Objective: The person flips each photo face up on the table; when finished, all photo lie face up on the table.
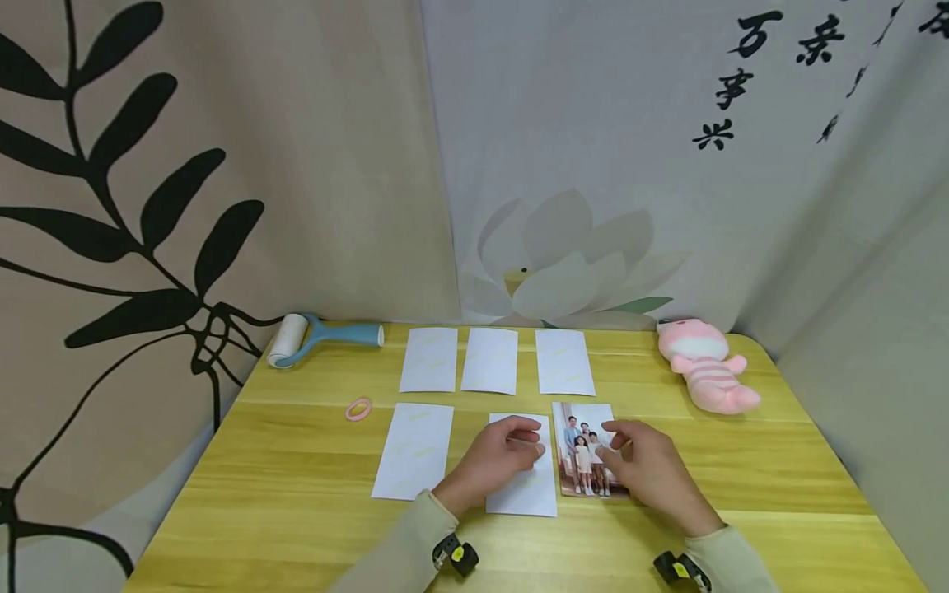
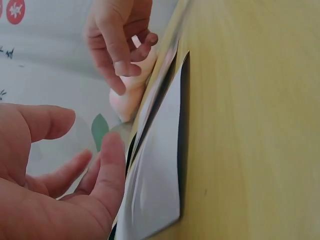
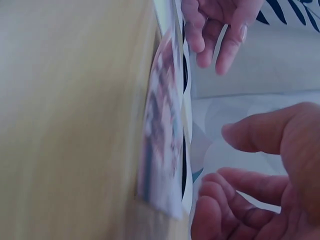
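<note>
A family photo [image 1: 582,461] lies face up on the table, showing several people standing together. My right hand [image 1: 652,465] hovers at its right edge with fingers loosely bent and nothing between them. Just left of the photo is a white card [image 1: 522,494], face down or blank. Over its upper part hangs my left hand [image 1: 500,457], its fingers relaxed and holding nothing. In the left wrist view, a gap shows between the thumb and fingers of the left hand [image 2: 65,165]. The right wrist view has the photo [image 3: 162,130] curving slightly up from the wood beside the right hand [image 3: 260,185].
More white cards lie around: one at front left [image 1: 413,451] and three in the back row, including the middle card [image 1: 489,361]. A blue-handled lint roller [image 1: 334,333], a pink ring [image 1: 358,409] and a pink plush toy [image 1: 708,366] rest on the wooden table [image 1: 296,511].
</note>
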